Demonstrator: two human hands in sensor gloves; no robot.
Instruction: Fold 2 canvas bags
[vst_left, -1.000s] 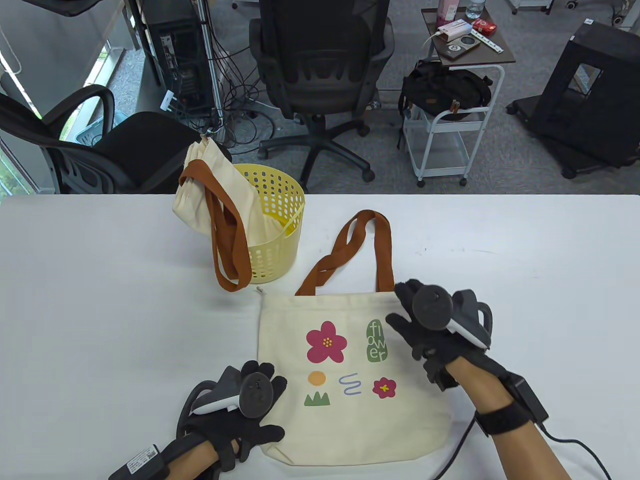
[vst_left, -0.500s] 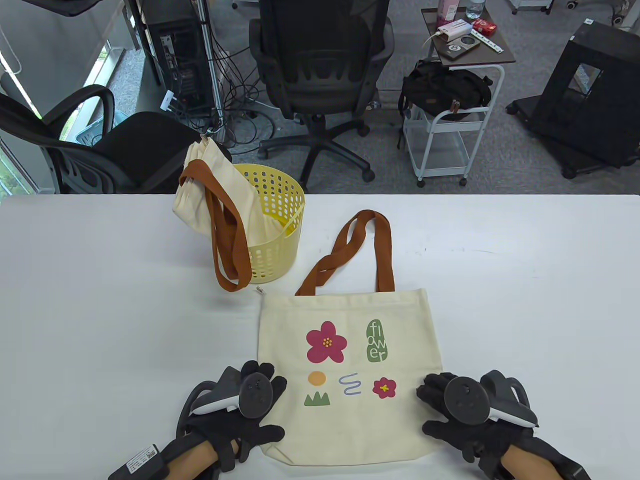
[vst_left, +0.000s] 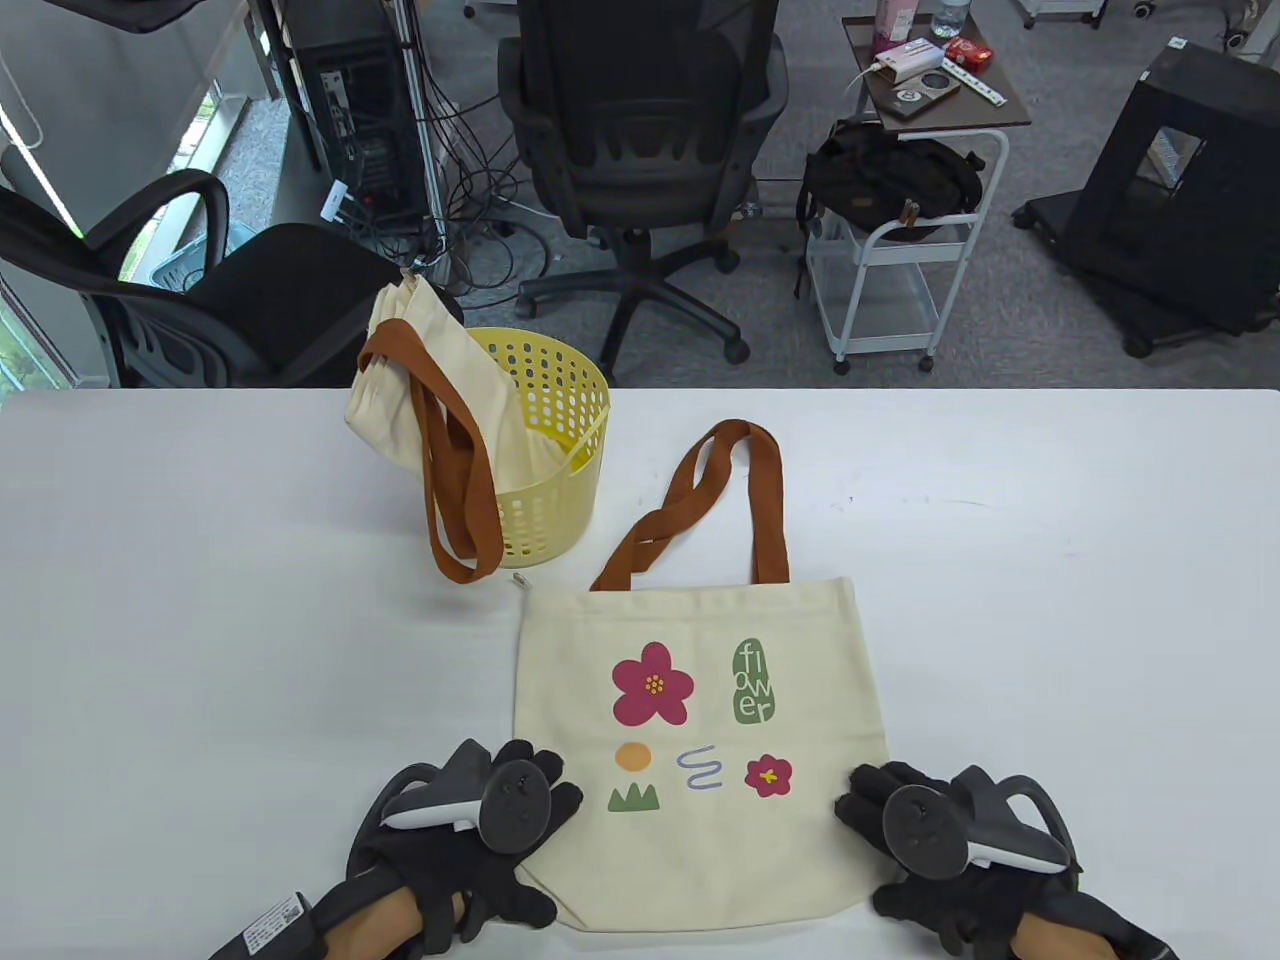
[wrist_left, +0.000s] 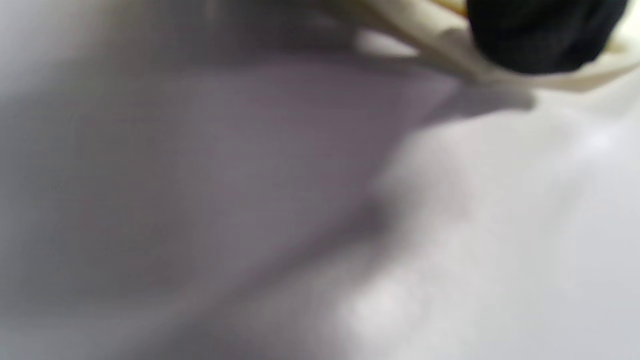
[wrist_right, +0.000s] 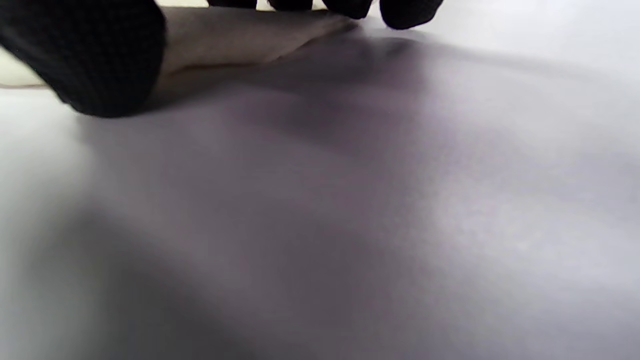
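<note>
Left hand (vst_left: 470, 840) and right hand (vst_left: 935, 850) grip the canvas bag's (vst_left: 700, 740) near corners; fingers curled.

- White table (vst_left: 1050, 560): its whole right part lies bare, open to a hand.
- Left part, bare too.
- Yellow basket (vst_left: 560, 440) stands at the far left-centre, 1 cream bag (vst_left: 420, 390) draped over its rim, straps hanging.
- Flat printed bag (vst_left: 700, 740) fills the near centre; its brown handles (vst_left: 730, 490) reach away, just beside the basket.
</note>
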